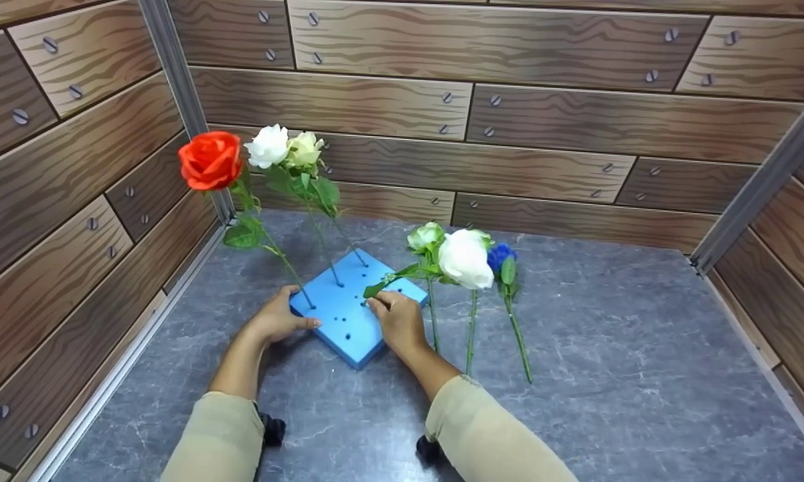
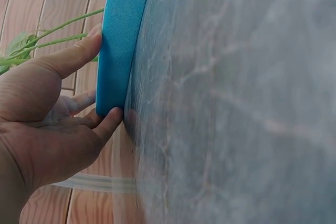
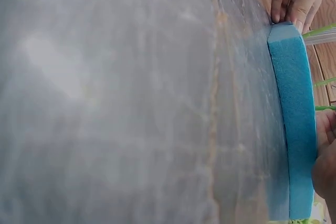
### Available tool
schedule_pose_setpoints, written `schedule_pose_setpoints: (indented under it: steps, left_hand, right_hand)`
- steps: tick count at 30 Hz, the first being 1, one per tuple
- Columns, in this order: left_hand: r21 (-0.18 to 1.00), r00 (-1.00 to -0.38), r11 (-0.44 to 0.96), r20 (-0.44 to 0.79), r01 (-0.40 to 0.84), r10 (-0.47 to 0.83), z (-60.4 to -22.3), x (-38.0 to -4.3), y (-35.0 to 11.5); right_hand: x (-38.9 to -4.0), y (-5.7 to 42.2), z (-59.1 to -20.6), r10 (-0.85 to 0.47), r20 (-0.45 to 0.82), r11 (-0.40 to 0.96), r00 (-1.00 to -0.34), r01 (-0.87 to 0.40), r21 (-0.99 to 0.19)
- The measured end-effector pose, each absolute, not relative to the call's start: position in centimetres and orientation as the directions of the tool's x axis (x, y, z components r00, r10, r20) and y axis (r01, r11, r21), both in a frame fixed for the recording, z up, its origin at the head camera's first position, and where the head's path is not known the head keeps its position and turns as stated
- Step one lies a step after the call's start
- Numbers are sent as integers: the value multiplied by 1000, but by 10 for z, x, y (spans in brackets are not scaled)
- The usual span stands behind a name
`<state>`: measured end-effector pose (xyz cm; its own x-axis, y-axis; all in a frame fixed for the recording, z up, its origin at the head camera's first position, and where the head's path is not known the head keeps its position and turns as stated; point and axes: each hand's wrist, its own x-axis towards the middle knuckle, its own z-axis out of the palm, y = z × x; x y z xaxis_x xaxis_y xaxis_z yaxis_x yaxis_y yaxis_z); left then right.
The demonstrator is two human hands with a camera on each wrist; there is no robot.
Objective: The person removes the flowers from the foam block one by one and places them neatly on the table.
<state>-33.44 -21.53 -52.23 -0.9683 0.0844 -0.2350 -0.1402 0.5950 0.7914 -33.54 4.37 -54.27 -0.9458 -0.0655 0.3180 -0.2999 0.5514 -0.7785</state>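
Note:
My left hand [image 1: 283, 318] grips the left corner of a blue foam block [image 1: 338, 301] with several holes, thumb on top and fingers at its side. In the left wrist view, fingertips touch its lower edge. Over the block, my right hand [image 1: 399, 323] pinches a flower stem [image 1: 364, 304] at a hole, beside a green leaf [image 1: 377, 287]. Which bloom that stem bears is hard to tell. Standing in the block are a red rose [image 1: 211, 161], a white rose [image 1: 268, 146] and a pale yellow-green rose [image 1: 304, 148].
Right of the block are a large white rose [image 1: 466, 259], a greenish-white rose [image 1: 425, 236] and a blue flower [image 1: 501, 256] with its stem on the grey marbled table [image 1: 629, 361]. Wood-patterned panels [image 1: 542, 127] and metal corner posts [image 1: 184, 87] enclose the table.

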Motion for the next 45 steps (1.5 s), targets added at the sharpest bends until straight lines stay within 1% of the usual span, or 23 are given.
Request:
schedule_pose_setpoints:
  steps: [13,20,27,34,37,45]
  left_hand:
    - [789,-969,601,-228,-129,92,-520,-335,-216]
    - [776,-966,615,-244,-140,89,-520,-336,-214]
    - [781,-964,607,-251,-146,91,-520,-335,-214]
    - [783,-968,607,-235,-135,88,-522,-336,-215]
    - [781,-969,609,-234,-137,82,-522,-336,-215]
    - [789,-966,596,-244,-148,83,-523,-335,-216]
  right_hand:
    - [-332,46,-545,-60,401,555,-914,-365,-748]
    - [-330,48,-543,-56,348,501,-936,-328,-801]
    - [-331,47,-541,-22,336,499,-942,-301,-812]
    - [-334,42,-536,7,271,388,-963,-247,-888]
    - [-335,41,-535,10,259,359,-966,-238,-902]
    - [-334,39,-534,2,295,384,-955,-272,-882]
